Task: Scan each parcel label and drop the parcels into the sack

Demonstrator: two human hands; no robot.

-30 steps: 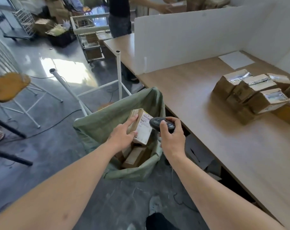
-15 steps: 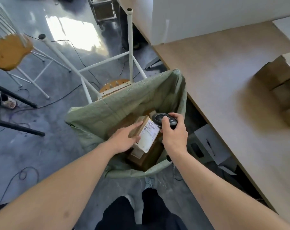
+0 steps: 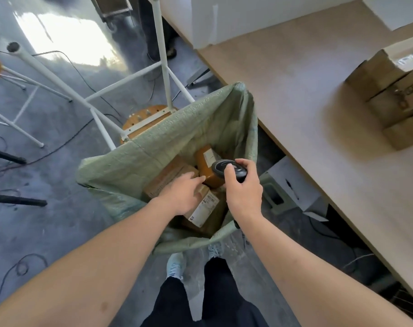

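Note:
A green woven sack (image 3: 153, 147) stands open on the floor beside the table. Several brown parcels lie inside it, among them a box (image 3: 167, 180) and an amber parcel (image 3: 206, 161). Over them, my left hand (image 3: 181, 194) reaches into the sack with its fingers stretched out. It lies on top of a parcel with a white label (image 3: 204, 208) that rests among the others. My right hand (image 3: 243, 192) grips a black scanner (image 3: 226, 168) above the sack's mouth.
A wooden table (image 3: 295, 90) runs along the right with a stack of cardboard parcels (image 3: 394, 95) and a white divider (image 3: 248, 15). A white stool frame (image 3: 164, 74) holds the sack's far side. Cables cross the grey floor. A white box (image 3: 292, 185) sits under the table.
My left hand has lowered the labelled parcel from upright in front of the scanner down into the sack, and its fingers have straightened. The view has tilted downward.

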